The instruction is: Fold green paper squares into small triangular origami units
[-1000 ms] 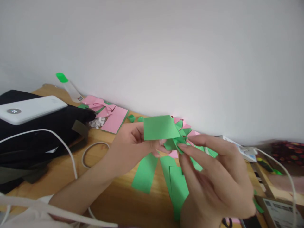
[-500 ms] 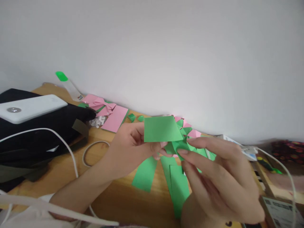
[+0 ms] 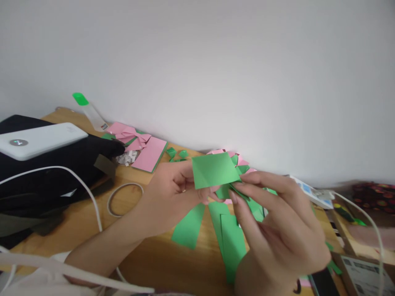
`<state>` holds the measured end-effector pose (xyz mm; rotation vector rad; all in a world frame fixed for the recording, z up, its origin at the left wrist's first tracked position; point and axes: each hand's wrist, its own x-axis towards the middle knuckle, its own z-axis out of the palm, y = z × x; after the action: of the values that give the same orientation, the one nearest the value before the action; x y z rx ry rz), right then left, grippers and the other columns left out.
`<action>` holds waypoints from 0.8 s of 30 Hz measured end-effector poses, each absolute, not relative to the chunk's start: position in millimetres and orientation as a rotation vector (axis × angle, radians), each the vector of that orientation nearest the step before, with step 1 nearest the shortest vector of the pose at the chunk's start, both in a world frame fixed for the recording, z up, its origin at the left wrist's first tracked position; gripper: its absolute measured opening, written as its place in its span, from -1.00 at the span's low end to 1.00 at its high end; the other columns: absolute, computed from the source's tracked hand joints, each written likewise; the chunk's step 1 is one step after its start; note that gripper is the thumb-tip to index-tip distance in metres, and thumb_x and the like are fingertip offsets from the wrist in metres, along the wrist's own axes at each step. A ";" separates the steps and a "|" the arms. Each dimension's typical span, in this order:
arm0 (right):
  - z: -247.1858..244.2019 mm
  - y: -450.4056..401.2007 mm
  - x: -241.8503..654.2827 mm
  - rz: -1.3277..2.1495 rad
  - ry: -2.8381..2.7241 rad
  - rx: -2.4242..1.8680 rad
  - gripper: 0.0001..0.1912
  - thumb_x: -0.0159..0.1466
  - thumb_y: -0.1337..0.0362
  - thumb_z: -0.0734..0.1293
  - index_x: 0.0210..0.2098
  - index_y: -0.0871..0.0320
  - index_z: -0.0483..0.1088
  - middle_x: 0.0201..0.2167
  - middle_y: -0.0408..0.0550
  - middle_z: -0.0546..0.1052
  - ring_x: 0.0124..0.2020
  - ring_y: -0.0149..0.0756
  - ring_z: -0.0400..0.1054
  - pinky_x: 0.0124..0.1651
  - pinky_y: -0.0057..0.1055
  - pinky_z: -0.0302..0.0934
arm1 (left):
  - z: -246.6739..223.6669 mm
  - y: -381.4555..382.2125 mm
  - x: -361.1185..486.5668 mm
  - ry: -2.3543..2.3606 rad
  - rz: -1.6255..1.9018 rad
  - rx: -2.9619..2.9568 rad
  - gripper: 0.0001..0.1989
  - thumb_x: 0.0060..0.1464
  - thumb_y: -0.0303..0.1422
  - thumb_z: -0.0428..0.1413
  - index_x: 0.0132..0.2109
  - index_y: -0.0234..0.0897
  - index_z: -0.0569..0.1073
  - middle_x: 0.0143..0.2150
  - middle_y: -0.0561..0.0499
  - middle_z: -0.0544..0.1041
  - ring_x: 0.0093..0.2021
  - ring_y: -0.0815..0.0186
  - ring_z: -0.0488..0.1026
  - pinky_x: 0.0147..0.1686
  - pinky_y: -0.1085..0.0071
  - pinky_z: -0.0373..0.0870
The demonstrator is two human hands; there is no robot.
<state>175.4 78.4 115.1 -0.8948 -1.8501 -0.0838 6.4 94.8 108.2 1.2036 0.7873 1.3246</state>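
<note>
A partly folded piece of green paper (image 3: 214,170) is held up over the table between both hands. My left hand (image 3: 173,189) is closed on its left part, thumb in front and the other fingers behind, partly hidden by the paper. At the right end, my right hand (image 3: 277,222) pinches a folded flap between thumb and fingers. Below lie flat green paper strips (image 3: 233,242), with another green strip (image 3: 189,228) to their left. Pink and green folded pieces (image 3: 240,160) sit behind the held paper, by the wall.
Pink paper sheets (image 3: 152,153) and a glue bottle with a green cap (image 3: 89,111) stand at the back left. A white power bank (image 3: 43,139) rests on black cloth (image 3: 92,152). A tape ring (image 3: 114,193) lies near my left forearm. White cables (image 3: 77,185) cross the left side.
The held paper has shifted slightly right and tilted. My right fingers have drawn together on the flap, folding it down, and the right hand has moved a little left.
</note>
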 end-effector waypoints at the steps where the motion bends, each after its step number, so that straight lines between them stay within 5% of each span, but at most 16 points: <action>1: 115.0 78.5 174.7 -0.085 -1.850 -0.896 -0.70 0.16 0.60 0.36 -0.20 0.15 0.51 -0.23 -0.04 0.56 -0.21 -0.23 0.47 -0.28 -0.28 0.34 | 109.0 94.5 6.6 0.795 1.328 1.207 -0.85 0.00 -0.56 0.25 -0.46 -0.24 0.60 -0.51 0.16 0.55 -0.47 0.51 0.48 -0.47 0.69 0.46; 24: 109.7 78.3 169.3 0.074 -1.766 -1.066 -0.79 0.19 0.49 0.40 -0.25 0.07 0.46 -0.34 -0.17 0.58 -0.28 -0.33 0.48 -0.22 -0.36 0.39 | 109.2 94.0 6.3 0.920 1.209 1.285 -0.80 0.03 -0.39 0.27 -0.53 -0.31 0.53 -0.52 0.10 0.56 -0.45 0.41 0.46 -0.44 0.57 0.44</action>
<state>169.3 78.3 109.7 -1.0664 -1.7664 0.0737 6.3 94.0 109.2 1.2855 0.9196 1.2088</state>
